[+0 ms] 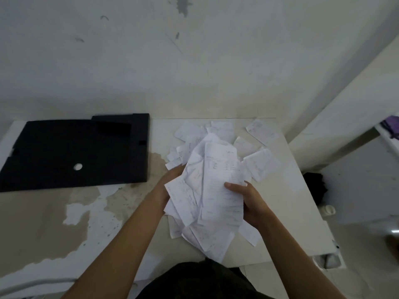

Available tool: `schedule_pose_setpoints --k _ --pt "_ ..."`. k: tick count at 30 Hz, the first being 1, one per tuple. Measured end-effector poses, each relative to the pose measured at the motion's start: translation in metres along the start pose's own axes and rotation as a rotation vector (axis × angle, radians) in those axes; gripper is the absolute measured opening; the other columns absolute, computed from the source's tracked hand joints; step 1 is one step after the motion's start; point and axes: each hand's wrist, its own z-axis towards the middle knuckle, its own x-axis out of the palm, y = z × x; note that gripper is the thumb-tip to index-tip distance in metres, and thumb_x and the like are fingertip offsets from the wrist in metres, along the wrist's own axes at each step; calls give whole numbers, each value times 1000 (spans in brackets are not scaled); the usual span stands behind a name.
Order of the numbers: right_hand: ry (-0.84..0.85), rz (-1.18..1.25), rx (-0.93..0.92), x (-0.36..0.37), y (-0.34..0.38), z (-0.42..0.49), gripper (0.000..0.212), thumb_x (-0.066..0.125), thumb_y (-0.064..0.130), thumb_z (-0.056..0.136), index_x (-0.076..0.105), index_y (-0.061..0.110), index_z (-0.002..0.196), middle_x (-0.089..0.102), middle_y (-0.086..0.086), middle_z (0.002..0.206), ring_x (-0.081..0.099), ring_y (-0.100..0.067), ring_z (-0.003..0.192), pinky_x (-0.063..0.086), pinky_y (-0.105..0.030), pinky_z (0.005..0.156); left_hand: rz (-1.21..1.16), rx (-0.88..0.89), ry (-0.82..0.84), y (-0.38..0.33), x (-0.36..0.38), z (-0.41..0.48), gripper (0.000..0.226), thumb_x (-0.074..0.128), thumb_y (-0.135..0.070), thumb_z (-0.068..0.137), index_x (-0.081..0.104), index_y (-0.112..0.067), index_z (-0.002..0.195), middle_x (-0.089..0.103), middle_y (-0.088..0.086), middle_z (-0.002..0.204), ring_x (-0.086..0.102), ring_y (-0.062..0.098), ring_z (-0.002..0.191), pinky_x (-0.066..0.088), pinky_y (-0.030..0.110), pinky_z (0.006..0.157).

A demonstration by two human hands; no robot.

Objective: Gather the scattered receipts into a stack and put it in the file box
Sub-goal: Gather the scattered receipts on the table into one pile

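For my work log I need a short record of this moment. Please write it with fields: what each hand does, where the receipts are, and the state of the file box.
left hand: supports the bundle of receipts from its left side
right hand: grips the bundle, thumb on top
loose receipts: several lie on the table beyond the bundle
file box: black, flat on the table to the left, lid closed
stack: uneven, not yet in the box

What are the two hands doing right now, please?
Left hand: closed on the left side of the bundle of receipts, mostly hidden behind the paper.
Right hand: closed on the bundle's right side, thumb on top.
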Motion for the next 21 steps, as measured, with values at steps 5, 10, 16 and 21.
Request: schedule_pose_setpoints --k 5,10,16,21 --pt "-214 -247 -81 -9 0 3 42 78 18 72 72 11 113 74 -15 112 72 -33 99 60 -47 81 82 37 32 -16 -17 12 30 63 -30 93 71 -10 113 73 10 106 70 22 90 57 32 76" --pt "-265 -440 -164 -10 10 7 41 79 30 70 72 19 109 77 -1 104 73 -25 98 61 -37 78 154 51 -25 -26 -21 16 45 58 -45 92 67 -9 117 74 12 106 73 26 93 61 37 72" --pt "-207 -386 -158 11 16 23 51 78 24 75 64 12 123 74 -5 115 71 -25 104 59 -46 88 36 -4 267 -17 -7 14 57 71 -54 79 63 -25 127 68 4 124 64 23 115 50 42 98" --pt "-344 -248 -211 30 12 33 43 71 14 86 60 16 128 71 -4 118 70 -24 103 59 -43 88 160 40 232 -2 3 16 51 77 -36 80 62 -25 127 69 -1 123 64 20 115 47 43 101"
